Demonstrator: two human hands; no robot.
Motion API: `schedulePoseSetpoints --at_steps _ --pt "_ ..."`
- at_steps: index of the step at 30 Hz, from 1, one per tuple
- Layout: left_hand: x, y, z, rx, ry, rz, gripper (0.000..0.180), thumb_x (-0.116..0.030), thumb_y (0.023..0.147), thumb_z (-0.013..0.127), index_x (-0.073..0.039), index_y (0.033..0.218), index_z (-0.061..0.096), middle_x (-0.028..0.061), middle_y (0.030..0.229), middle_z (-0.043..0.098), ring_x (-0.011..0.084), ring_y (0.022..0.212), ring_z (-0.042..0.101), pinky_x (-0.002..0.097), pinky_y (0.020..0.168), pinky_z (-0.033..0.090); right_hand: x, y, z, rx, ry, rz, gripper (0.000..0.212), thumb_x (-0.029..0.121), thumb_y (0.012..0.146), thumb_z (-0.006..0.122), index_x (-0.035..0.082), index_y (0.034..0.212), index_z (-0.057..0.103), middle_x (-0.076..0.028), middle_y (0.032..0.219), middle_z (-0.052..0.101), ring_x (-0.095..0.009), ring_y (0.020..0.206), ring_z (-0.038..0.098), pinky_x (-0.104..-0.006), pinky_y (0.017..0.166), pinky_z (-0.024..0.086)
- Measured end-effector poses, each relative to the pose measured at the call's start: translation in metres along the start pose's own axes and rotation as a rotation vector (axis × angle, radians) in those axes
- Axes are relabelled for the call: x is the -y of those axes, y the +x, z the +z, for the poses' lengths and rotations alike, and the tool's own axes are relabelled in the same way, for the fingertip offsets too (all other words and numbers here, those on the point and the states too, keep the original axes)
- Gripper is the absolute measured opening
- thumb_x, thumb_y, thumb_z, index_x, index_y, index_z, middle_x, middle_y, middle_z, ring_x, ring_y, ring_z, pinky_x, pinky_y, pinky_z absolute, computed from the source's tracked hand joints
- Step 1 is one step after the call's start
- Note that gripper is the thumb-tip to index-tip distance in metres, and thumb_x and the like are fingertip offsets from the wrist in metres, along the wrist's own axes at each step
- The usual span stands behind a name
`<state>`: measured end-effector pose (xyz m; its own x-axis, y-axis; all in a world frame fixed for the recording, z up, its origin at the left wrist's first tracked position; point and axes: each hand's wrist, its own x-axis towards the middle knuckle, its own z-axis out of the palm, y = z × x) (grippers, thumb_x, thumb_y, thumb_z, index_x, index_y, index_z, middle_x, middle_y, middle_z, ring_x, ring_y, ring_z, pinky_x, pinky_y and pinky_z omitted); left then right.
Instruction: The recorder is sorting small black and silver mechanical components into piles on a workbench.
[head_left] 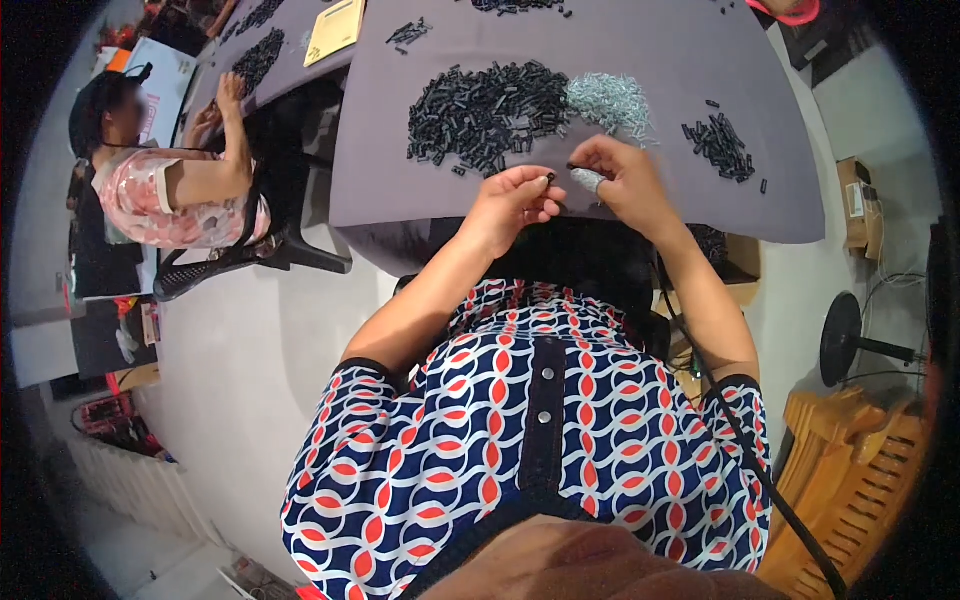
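My left hand (515, 207) is closed in a pinch on a small black piece (551, 178) above the table's near edge. Facing it, close but apart, my right hand (628, 185) has its fingers curled in. A speckled silver-grey patch (587, 180) shows at those fingers; whether it is a finger wrap or a held clump I cannot tell. A dark speck shows at the right fingertips, too small to name. Just beyond both hands lies a big heap of short black tube-like pieces (485, 115). Touching its right side is a heap of small silver pins (612, 103).
A smaller black pile (722, 148) lies to the right on the grey tablecloth (380, 190). Another person (180, 190) works at a table on the left, near a yellow pad (336, 30). A cable (740, 440) hangs beside my right arm; wooden chairs (850, 490) stand lower right.
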<state>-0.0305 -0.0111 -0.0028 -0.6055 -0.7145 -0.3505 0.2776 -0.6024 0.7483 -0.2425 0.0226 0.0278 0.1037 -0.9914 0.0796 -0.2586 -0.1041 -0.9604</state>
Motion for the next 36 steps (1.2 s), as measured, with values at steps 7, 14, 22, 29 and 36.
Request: schedulePoseSetpoints --at_steps 7,14,22,29,36 --pt "0.005 0.005 0.004 -0.010 0.038 0.034 0.014 -0.015 0.099 0.059 -0.005 0.109 0.062 0.0081 0.091 0.072 0.0129 0.073 0.067 0.0229 0.065 0.054 -0.014 0.003 0.000 0.100 0.190 0.009 0.022 -0.005 0.085 0.058 -0.001 0.105 0.065 -0.002 0.096 0.067 -0.008 0.089 0.063 -0.0245 0.077 0.050" --pt "0.013 0.012 0.000 0.041 0.067 0.065 0.014 -0.014 0.100 0.057 -0.005 0.109 0.063 0.0062 0.090 0.071 0.0119 0.075 0.066 0.0220 0.065 0.053 -0.017 0.001 0.007 0.072 0.121 0.003 0.025 -0.001 0.083 0.062 0.002 0.107 0.066 0.000 0.095 0.063 -0.009 0.088 0.061 -0.0259 0.075 0.049" --pt "0.007 0.007 0.002 -0.013 0.039 0.036 0.014 -0.015 0.100 0.058 -0.005 0.108 0.062 0.0066 0.090 0.070 0.0125 0.075 0.066 0.0226 0.065 0.054 -0.013 0.005 0.000 -0.014 0.229 0.013 0.012 0.004 0.089 0.068 0.002 0.100 0.067 0.000 0.090 0.066 -0.008 0.078 0.061 -0.0236 0.070 0.048" --pt "0.005 0.005 0.006 0.002 0.054 0.014 0.014 -0.015 0.100 0.058 -0.005 0.108 0.063 0.0065 0.089 0.071 0.0122 0.073 0.066 0.0228 0.065 0.054 -0.011 0.003 0.004 0.079 0.311 0.069 0.010 0.005 0.090 0.067 0.002 0.100 0.067 -0.001 0.086 0.069 -0.008 0.075 0.063 -0.0232 0.068 0.051" --pt "0.004 0.007 0.004 0.030 0.114 0.038 0.011 -0.013 0.098 0.060 -0.004 0.104 0.064 0.0065 0.088 0.071 0.0111 0.072 0.066 0.0226 0.063 0.054 -0.008 0.001 0.003 0.074 0.186 0.003 0.011 -0.001 0.087 0.064 -0.002 0.097 0.068 -0.005 0.088 0.071 -0.011 0.077 0.066 -0.0261 0.070 0.053"
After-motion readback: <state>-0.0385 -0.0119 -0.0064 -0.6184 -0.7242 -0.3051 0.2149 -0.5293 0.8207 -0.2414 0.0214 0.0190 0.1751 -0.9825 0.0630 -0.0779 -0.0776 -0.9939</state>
